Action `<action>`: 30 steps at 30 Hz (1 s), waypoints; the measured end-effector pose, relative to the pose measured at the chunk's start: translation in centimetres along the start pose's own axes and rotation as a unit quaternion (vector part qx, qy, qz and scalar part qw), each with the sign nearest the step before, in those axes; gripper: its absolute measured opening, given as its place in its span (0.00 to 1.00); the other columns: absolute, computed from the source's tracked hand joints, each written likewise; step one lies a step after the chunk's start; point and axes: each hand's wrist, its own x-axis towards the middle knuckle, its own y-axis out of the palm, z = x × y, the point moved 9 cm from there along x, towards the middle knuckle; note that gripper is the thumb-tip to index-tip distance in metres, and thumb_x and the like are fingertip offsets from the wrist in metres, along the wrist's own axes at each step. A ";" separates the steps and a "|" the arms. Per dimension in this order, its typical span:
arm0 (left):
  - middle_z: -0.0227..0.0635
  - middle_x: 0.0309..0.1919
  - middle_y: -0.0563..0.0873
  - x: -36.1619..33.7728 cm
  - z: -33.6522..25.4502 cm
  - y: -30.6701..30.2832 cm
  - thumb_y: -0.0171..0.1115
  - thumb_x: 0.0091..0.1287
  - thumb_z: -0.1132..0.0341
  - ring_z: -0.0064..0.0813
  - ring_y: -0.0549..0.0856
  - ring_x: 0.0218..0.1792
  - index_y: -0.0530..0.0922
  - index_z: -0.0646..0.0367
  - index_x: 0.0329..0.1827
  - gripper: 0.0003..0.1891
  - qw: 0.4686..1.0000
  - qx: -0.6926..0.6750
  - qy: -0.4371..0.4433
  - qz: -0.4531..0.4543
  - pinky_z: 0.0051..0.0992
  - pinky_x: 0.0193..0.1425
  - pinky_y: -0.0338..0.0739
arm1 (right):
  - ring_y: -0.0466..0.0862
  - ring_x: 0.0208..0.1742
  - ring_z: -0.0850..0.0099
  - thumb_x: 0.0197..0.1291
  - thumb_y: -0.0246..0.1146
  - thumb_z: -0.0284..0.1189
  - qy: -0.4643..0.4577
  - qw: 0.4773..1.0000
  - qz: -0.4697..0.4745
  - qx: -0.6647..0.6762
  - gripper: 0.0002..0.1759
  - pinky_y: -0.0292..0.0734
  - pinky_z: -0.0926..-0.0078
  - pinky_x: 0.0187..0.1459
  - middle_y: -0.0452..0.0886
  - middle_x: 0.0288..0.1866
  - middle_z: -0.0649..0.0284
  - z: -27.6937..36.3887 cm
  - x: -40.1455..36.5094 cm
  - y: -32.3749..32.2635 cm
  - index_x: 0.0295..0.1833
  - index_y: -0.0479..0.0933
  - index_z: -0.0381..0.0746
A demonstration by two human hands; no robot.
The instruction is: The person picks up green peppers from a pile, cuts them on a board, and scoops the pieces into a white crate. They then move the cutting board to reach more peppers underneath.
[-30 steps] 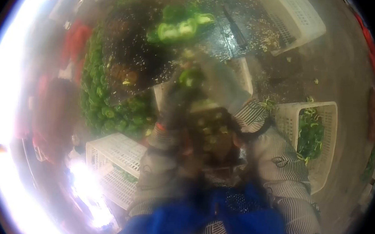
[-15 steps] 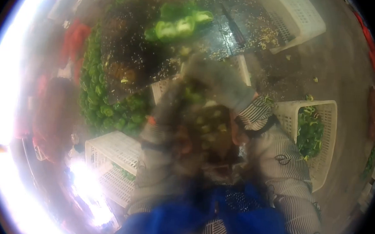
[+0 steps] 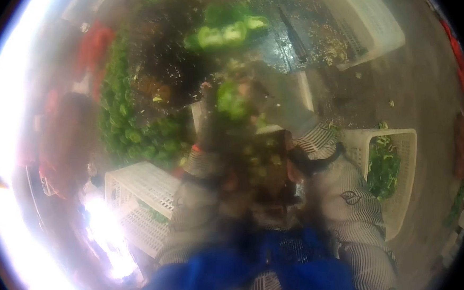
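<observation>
A bright green pepper [image 3: 231,100] shows between my two gloved hands, smeared by motion. My left hand [image 3: 210,120] grips its left side, fingers closed but blurred. My right hand [image 3: 280,97], in a grey glove, closes on it from the right; its fingertips are hard to make out. Below the hands, a white crate [image 3: 305,91] with pale and green pieces [image 3: 263,149] sits between my knees. Beyond them, opened pale-green peppers [image 3: 223,35] lie in a row on the wet work surface [image 3: 274,41].
A knife [image 3: 293,36] lies on the seed-strewn surface. Many green peppers [image 3: 132,133] are heaped at left. White crates stand at front left [image 3: 145,179], at right [image 3: 401,208] with green scraps, and at the back right [image 3: 380,26]. Another person [image 3: 70,135] is blurred at far left.
The green pepper has come into clearer view between my hands. My left hand has risen slightly, and my right hand has turned a little.
</observation>
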 end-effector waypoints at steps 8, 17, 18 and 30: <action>0.41 0.57 0.81 -1.2 -2.1 1.1 0.60 0.75 0.65 0.36 0.84 0.52 0.59 0.62 0.78 0.32 0.798 0.540 0.266 0.003 0.32 0.52 0.82 | 0.84 0.49 0.48 0.61 0.67 0.30 -0.036 0.954 -0.022 -0.296 0.21 0.79 0.57 0.54 0.83 0.47 0.48 0.4 -0.2 2.3 0.58 0.75 0.34; 0.37 0.56 0.81 -1.1 -4.0 2.1 0.61 0.74 0.69 0.26 0.83 0.51 0.67 0.61 0.74 0.26 0.870 0.434 0.232 -0.038 0.27 0.48 0.82 | 0.83 0.48 0.46 0.55 0.67 0.23 -0.139 0.963 -0.120 -0.198 0.21 0.78 0.55 0.51 0.82 0.47 0.48 0.1 0.0 0.3 0.56 0.76 0.36; 0.37 0.56 0.81 -1.2 -4.2 2.5 0.61 0.74 0.69 0.26 0.83 0.51 0.67 0.61 0.74 0.26 0.869 0.435 0.233 -0.038 0.27 0.48 0.82 | 0.83 0.48 0.47 0.55 0.67 0.23 -0.055 0.986 -0.082 -0.133 0.22 0.78 0.55 0.52 0.82 0.47 0.48 -0.4 0.4 0.0 0.58 0.75 0.36; 0.33 0.55 0.80 -1.9 -3.0 7.3 0.43 0.83 0.53 0.21 0.80 0.45 0.63 0.57 0.79 0.27 0.816 0.481 0.321 0.011 0.22 0.46 0.80 | 0.85 0.47 0.53 0.60 0.58 0.16 -0.099 0.974 -0.063 -0.195 0.23 0.79 0.57 0.49 0.81 0.44 0.50 -0.8 -0.6 0.6 0.62 0.71 0.37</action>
